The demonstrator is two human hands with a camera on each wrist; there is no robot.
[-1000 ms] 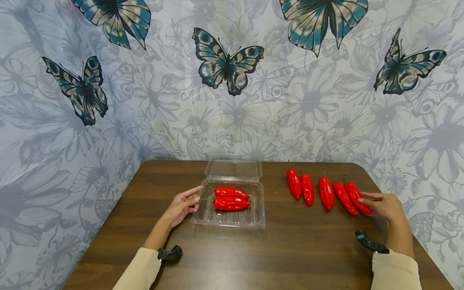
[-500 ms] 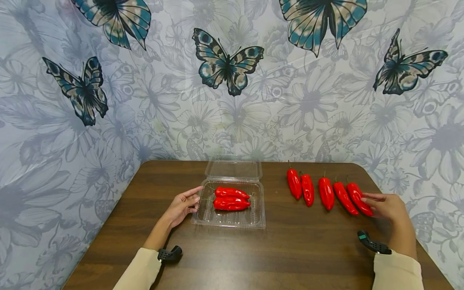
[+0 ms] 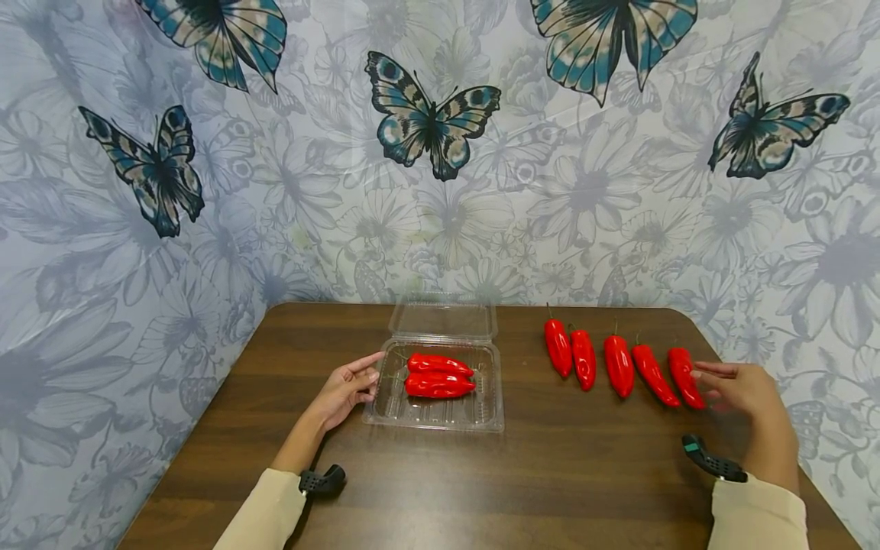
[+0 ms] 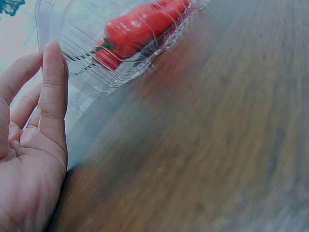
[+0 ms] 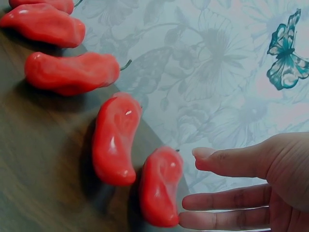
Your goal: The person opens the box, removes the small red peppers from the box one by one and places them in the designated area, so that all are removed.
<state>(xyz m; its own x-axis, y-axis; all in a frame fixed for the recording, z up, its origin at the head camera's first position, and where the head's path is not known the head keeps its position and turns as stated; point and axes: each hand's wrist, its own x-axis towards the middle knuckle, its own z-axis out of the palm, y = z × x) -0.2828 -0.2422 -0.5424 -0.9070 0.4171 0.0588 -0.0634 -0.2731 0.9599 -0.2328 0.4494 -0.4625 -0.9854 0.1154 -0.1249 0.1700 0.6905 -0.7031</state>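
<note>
A clear plastic clamshell container stands on the table with its lid raised at the back. Inside it two red peppers lie side by side, stems to the left. My left hand pinches the container's left rim between thumb and fingers. To the right, several red peppers form a row, stems pointing away. Beside the rightmost pepper is my right hand; in the right wrist view its fingers are straight, thumb apart. One fingertip reaches that pepper's lower end; contact is unclear.
The brown wooden table runs back to a patterned wall cloth with butterflies. Each wrist wears a black band, with the left band and right band just above the tabletop.
The rightmost pepper has shifted right, away from its neighbour, leaving a wider gap. My right hand has moved right along with it. The left hand and container have stayed still.
</note>
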